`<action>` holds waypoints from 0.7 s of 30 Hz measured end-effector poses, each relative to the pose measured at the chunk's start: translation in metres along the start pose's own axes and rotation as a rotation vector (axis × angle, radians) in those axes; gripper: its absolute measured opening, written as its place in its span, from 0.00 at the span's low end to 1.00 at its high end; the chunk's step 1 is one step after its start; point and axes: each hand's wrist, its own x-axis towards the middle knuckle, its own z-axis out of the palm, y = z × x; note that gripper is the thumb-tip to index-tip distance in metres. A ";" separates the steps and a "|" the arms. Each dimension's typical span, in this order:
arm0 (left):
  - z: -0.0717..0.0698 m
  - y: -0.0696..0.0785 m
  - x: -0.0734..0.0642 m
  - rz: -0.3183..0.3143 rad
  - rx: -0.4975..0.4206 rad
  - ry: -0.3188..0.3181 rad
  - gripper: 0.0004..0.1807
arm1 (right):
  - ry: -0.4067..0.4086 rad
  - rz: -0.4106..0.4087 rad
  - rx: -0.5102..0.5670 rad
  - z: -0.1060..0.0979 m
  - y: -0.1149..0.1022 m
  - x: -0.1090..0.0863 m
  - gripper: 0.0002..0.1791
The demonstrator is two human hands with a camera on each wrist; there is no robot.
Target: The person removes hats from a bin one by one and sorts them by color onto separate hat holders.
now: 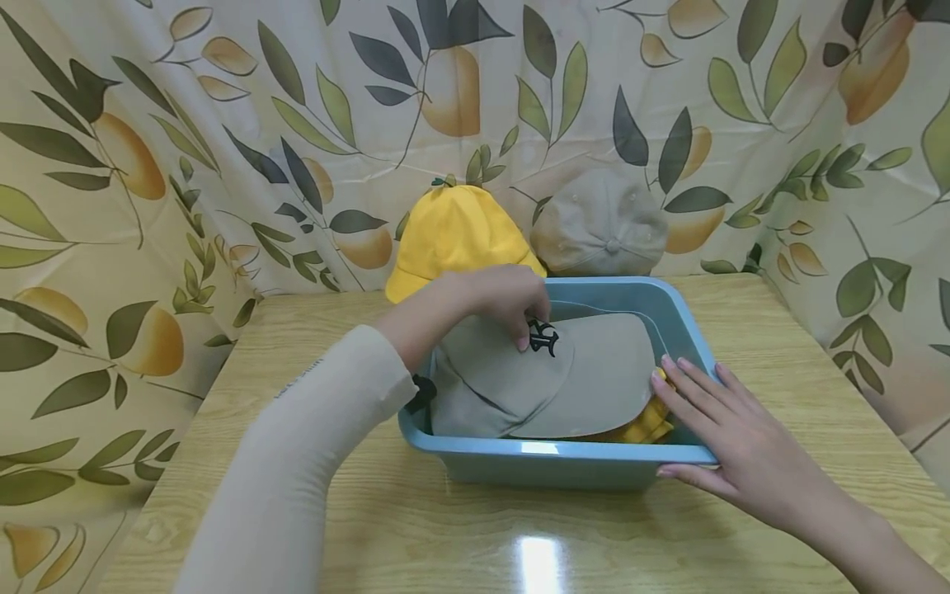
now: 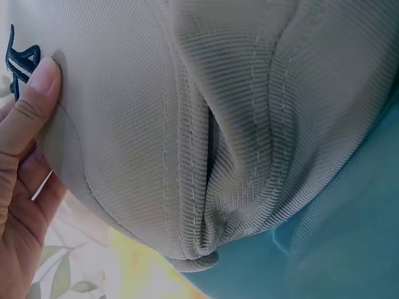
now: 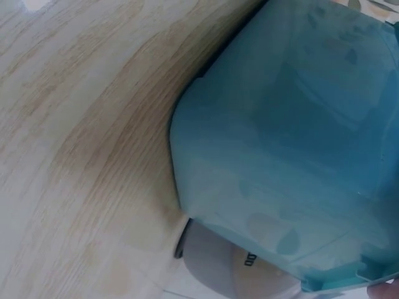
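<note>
A light grey baseball cap [image 1: 490, 379] with a black embroidered emblem lies in a blue plastic bin [image 1: 482, 445], its brim toward the right. My left hand [image 1: 512, 301] reaches in from the far side and pinches the cap's front panel beside the emblem; in the left wrist view the thumb [image 2: 42, 78] presses the outside while the fingers sit behind the fabric. Under the brim, part of a yellow cap [image 1: 647, 422] shows. My right hand [image 1: 735, 437] rests on the bin's front right corner, fingers straight over the rim and thumb low outside the front wall.
Behind the bin, a yellow bucket-shaped cap [image 1: 460, 231] and a beige cap [image 1: 604, 223] stand against the leaf-and-fruit patterned curtain [image 1: 312, 99]. The bin stands on a light wood-grain table [image 1: 386, 520]. A dark strap piece [image 1: 421, 393] shows at the bin's left edge.
</note>
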 end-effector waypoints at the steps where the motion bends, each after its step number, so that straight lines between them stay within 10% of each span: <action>1: -0.001 0.000 -0.001 -0.006 -0.002 0.005 0.19 | 0.021 -0.014 0.003 0.001 0.000 0.000 0.44; 15: -0.016 0.007 -0.018 -0.004 -0.039 0.032 0.24 | -0.107 0.106 0.176 -0.018 0.004 0.002 0.50; 21: -0.022 0.014 -0.024 0.021 -0.019 0.064 0.23 | 0.055 0.032 0.300 -0.029 0.018 0.027 0.43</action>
